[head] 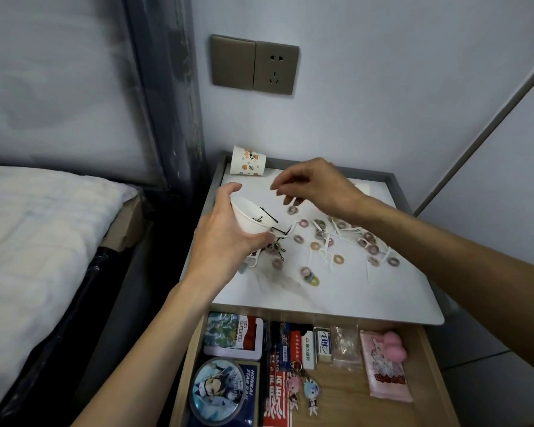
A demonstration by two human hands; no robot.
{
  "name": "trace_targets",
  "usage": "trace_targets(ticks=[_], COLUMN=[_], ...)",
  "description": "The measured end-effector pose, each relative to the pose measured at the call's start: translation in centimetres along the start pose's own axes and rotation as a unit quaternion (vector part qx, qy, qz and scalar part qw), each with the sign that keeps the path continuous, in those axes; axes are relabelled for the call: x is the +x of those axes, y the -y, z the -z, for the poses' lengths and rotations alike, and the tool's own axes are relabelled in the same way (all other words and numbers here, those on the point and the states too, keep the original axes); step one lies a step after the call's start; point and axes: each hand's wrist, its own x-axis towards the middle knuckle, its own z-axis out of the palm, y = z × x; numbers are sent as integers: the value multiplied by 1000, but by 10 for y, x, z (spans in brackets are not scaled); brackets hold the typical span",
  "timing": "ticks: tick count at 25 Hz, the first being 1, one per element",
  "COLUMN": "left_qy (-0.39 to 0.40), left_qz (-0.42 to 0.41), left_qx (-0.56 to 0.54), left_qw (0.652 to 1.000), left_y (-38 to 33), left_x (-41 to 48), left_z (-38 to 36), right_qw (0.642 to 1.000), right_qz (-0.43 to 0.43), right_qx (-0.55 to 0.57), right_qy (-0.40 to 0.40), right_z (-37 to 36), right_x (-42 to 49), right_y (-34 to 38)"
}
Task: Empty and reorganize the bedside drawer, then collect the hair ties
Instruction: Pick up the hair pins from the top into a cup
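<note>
Several small hair ties (338, 259) in muted colours lie scattered over the white bedside table top (367, 297), mixed with white floss picks (327, 257) and a few black bobby pins (279, 252). My left hand (225, 238) grips a white paper cup (247, 217), tilted toward the right, with bobby pins inside it. My right hand (318, 186) hovers just right of the cup's mouth, thumb and forefinger tips close together. Its other fingers curl down above one hair tie (292, 210). Whether it pinches anything does not show.
A printed paper cup (247, 161) lies on its side at the table's back left corner. Below, the wooden drawer (429, 365) stands pulled out, holding a tin, a round badge, keychains, packets and a pink item. A bed (43, 241) lies to the left.
</note>
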Motion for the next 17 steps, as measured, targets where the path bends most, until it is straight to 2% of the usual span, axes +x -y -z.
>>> trace_targets(ticks=[1, 4, 7, 10, 15, 17], left_qy=[-11, -46, -66, -58, -56, -56], left_qz=[3, 24, 37, 41, 37, 34], left_qx=[-8, -39, -59, -67, -65, -62], left_qw=[1000, 998, 995, 995, 996, 996], left_y=[1, 6, 10, 11, 16, 16], left_x=[1, 7, 13, 14, 17, 18], left_z=[4, 18, 28, 32, 35, 36], right_qw=[999, 982, 963, 952, 963, 955], right_qz=[-32, -102, -102, -92, -107, -99], right_qx=[-16, -157, -244, -275, -212, -227], right_qy=[-11, 14, 43, 92, 129, 162], right_z=[0, -16, -40, -53, -43, -41], right_x=[5, 23, 46, 64, 69, 67], right_y=[-16, -57, -75, -81, -89, -88])
